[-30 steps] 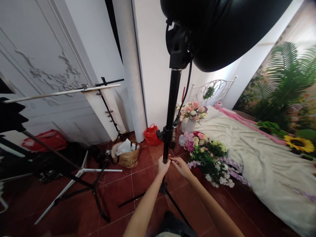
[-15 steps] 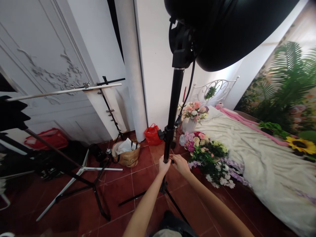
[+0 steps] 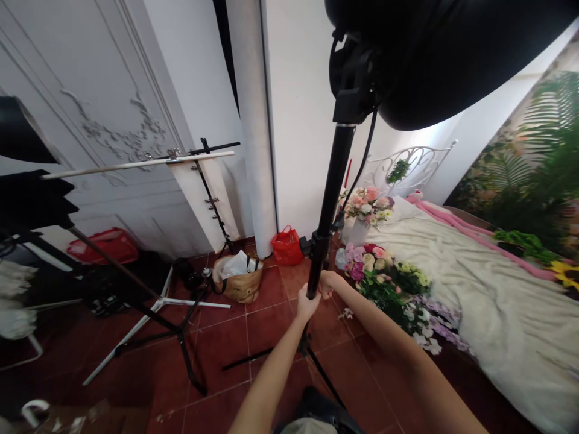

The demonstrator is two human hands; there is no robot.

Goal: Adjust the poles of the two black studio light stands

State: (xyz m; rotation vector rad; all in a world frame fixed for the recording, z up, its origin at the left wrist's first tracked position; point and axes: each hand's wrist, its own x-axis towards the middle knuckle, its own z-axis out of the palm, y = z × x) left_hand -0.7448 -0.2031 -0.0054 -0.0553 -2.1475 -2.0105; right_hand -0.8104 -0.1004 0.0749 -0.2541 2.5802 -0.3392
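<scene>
A black light stand (image 3: 335,175) stands upright in front of me, carrying a large black lamp head with a wide round reflector (image 3: 452,60). My left hand (image 3: 309,301) is wrapped round the lower part of its pole. Close beside it, my right hand (image 3: 330,282) is closed at the pole's right side, where a small dark knob showed at its fingertips; the fingers now mostly hide it. Higher up the pole sits a black clamp collar with another knob (image 3: 306,246). A cable (image 3: 365,163) hangs from the lamp. The stand's legs (image 3: 323,377) spread on the tiles below.
On the left are a second stand (image 3: 181,337) and a white crossbar (image 3: 136,164). A woven bag (image 3: 239,283) and red bag (image 3: 287,247) sit ahead. Artificial flowers (image 3: 384,283) lie right, beside a bed with a cream cover (image 3: 479,301). A white roll (image 3: 256,132) leans by the wall.
The view has swung slightly left, so things sit further right. My right hand has turned at the wrist and curled in closer against the pole; my left hand keeps its hold.
</scene>
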